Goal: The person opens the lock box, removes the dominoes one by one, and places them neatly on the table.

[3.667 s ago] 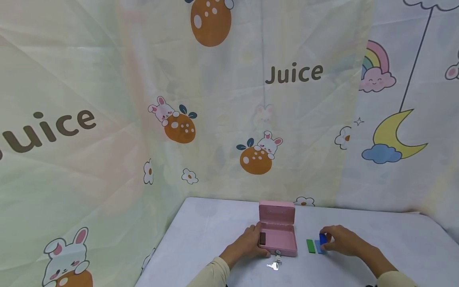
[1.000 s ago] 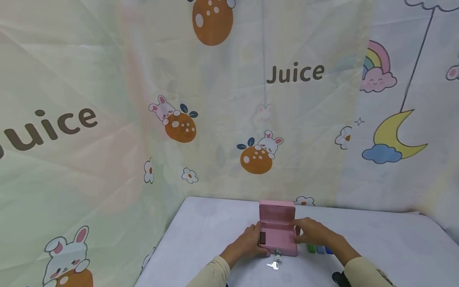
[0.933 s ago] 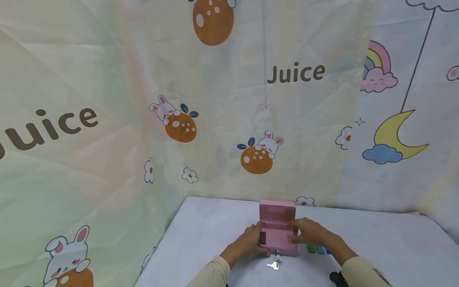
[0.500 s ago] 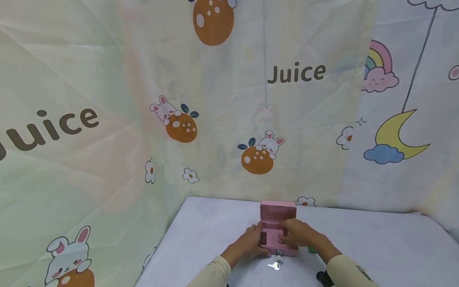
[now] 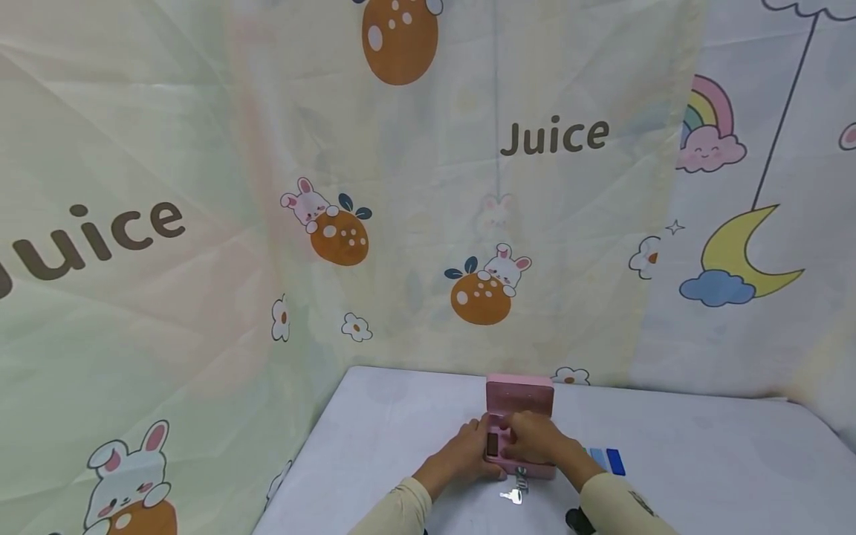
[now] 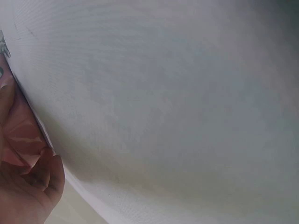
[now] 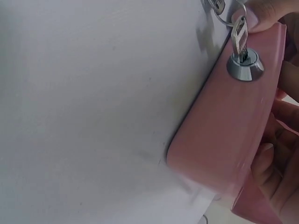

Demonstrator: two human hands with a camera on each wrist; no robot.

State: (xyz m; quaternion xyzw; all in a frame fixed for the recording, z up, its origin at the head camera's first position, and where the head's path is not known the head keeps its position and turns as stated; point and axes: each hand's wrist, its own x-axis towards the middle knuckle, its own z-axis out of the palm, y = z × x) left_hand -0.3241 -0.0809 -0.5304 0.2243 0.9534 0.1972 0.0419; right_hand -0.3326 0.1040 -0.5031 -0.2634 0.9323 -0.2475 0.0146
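A pink metal cash box (image 5: pixel 520 397) stands on the table with its lid raised. A small dark block (image 5: pixel 493 444) lies inside, along the left wall. My left hand (image 5: pixel 461 451) grips the box's left side, its thumb at the front corner. My right hand (image 5: pixel 535 438) reaches into the box, thumb and forefinger parted just right of the dark block. Whether they touch it is hard to see. In the right wrist view a key (image 7: pixel 240 37) sits in the front lock (image 7: pixel 245 65). Its ring carries another key (image 5: pixel 512 495), lying on the table.
Right of the box, a light blue block (image 5: pixel 598 458) and a dark blue block (image 5: pixel 616 461) lie side by side on the white table (image 5: pixel 702 453). My right forearm covers the green block's place. Printed cloth (image 5: pixel 401 186) hangs behind the table.
My right hand first releases the dark blue block beside the others, then moves left across the box's right rim and inside, up to the dark block. My left hand stays on the box.
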